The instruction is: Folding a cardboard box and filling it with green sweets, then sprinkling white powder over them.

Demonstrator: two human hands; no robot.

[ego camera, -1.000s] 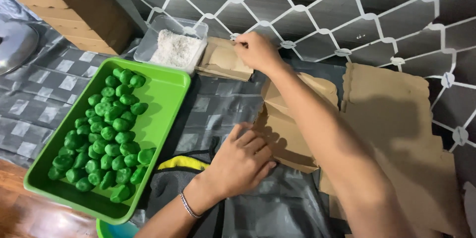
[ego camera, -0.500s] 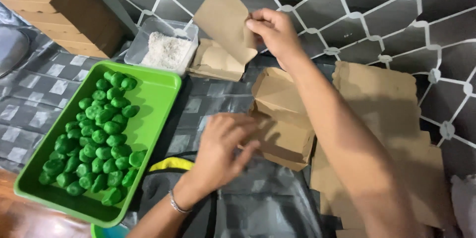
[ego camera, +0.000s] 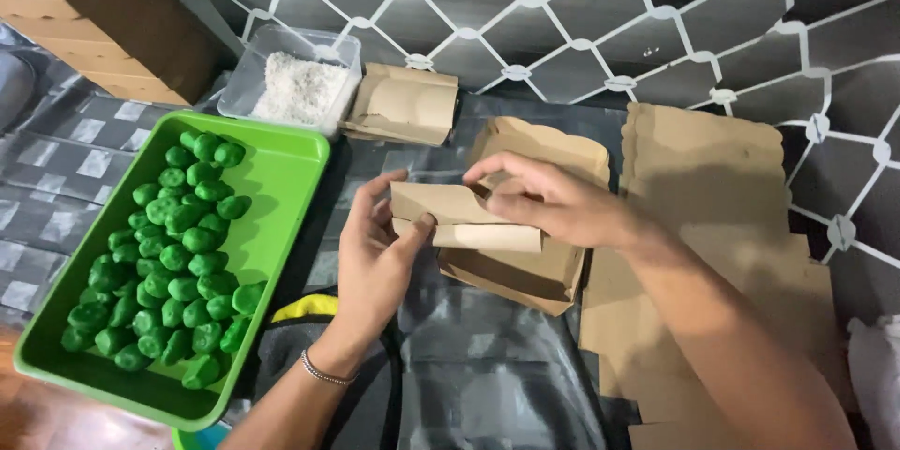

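Thing in hand: we hold a flat, folded brown kraft-paper box blank (ego camera: 464, 216) in mid-air, just above the stack of similar brown paper blanks (ego camera: 525, 267) lying on the dark sheet-covered tabletop (ego camera: 469, 375).
Left hand: our left hand (ego camera: 375, 258) takes the blank's left end, thumb on the near face and fingers behind; its grip is closed on the paper.
Right hand: our right hand (ego camera: 553, 202) comes over the top edge, fingertips pinched on the upper flap near the middle; that grip is closed on the same blank.
Weight: we judge it very light, a single sheet of thin card.
Stiffness: stiff along its creases, but the panels look ready to bow or buckle if squeezed flat-on.
Surface: matt and dry, so it should not slip between the fingers.
Fragility: the flaps would likely crease or tear at the folds if pulled hard.
Where to hold: by the edges and fold lines, as both hands do, leaving the panels free to open.
Nearby left: a bright green plastic tray (ego camera: 281, 197) of small green balls (ego camera: 169, 253) lies near the left hand.
Behind: a clear plastic tub of white powder (ego camera: 295, 84), another folded brown blank (ego camera: 403, 103) beside it, and a large brown cardboard carton (ego camera: 112, 19) in the corner.
Right side: wide flat brown sheets (ego camera: 712, 187) lie against the dark quilted wall (ego camera: 656, 19).
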